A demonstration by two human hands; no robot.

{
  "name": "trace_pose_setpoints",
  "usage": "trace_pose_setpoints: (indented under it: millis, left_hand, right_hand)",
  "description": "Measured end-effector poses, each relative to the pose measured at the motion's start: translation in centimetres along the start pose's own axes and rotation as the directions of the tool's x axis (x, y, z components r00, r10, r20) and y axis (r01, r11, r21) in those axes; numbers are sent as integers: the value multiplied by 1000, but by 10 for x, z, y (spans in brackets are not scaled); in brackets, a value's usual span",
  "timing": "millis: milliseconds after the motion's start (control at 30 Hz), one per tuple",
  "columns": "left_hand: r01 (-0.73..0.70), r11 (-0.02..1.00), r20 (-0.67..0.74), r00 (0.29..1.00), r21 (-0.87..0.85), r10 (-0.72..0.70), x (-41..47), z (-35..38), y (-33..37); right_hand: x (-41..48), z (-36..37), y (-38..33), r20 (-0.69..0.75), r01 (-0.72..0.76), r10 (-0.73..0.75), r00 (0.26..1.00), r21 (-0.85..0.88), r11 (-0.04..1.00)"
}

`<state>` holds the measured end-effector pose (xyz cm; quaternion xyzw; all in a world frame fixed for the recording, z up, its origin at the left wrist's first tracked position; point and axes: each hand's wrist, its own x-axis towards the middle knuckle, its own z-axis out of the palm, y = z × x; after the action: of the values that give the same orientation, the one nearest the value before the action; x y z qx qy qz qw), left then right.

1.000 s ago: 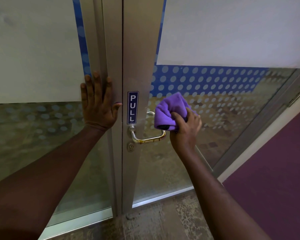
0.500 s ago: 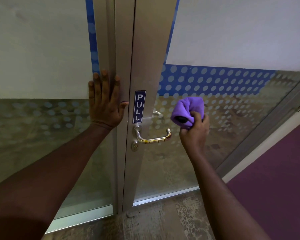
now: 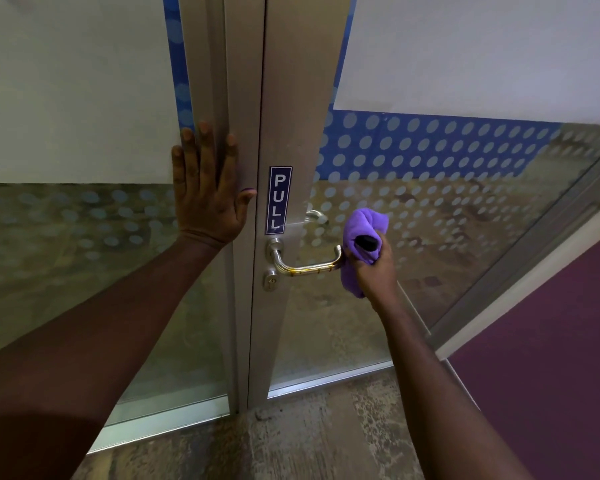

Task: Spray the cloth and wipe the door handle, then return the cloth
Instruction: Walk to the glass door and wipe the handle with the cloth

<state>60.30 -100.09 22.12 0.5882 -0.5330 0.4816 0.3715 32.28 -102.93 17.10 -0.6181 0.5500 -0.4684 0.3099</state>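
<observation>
A metal lever door handle (image 3: 305, 268) sticks out from the aluminium door frame (image 3: 291, 98), just under a blue PULL sticker (image 3: 278, 199). My right hand (image 3: 373, 271) is closed around a bunched purple cloth (image 3: 364, 225), and the cloth touches the handle's free right end. A fold of the cloth hangs below my fist. My left hand (image 3: 207, 188) lies flat with fingers spread against the fixed frame to the left of the door edge. A second handle (image 3: 316, 216) shows through the glass behind.
The glass door panel (image 3: 430, 209) with blue dotted film stands partly open to the right. A keyhole (image 3: 270, 281) sits below the handle. Worn concrete floor (image 3: 309, 438) lies at the bottom, purple carpet (image 3: 551, 341) at the right.
My right hand with the cloth drew away from the handle to the right, then came down onto the handle's right end. My left hand stayed pressed on the frame.
</observation>
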Motion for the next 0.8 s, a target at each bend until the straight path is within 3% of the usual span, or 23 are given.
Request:
trace_pose_setpoints:
  millis: [200, 333, 700, 800]
  left_hand:
    - [-16, 1000, 9, 1000, -14, 16, 1, 0, 0]
    - [-16, 1000, 16, 1000, 4, 16, 3, -1, 1]
    - [-20, 997, -40, 999, 78, 23, 2, 9, -3]
    - [97, 995, 139, 985, 22, -99, -9, 9, -1]
  right_hand:
    - [-17, 10, 4, -78, -80, 91, 993, 135, 988]
    - [-33, 25, 8, -130, -141, 158, 979, 128, 982]
    - [-29, 48, -17, -256, -184, 289, 922, 367, 912]
    - [-36, 62, -16, -324, -188, 309, 894, 353, 916]
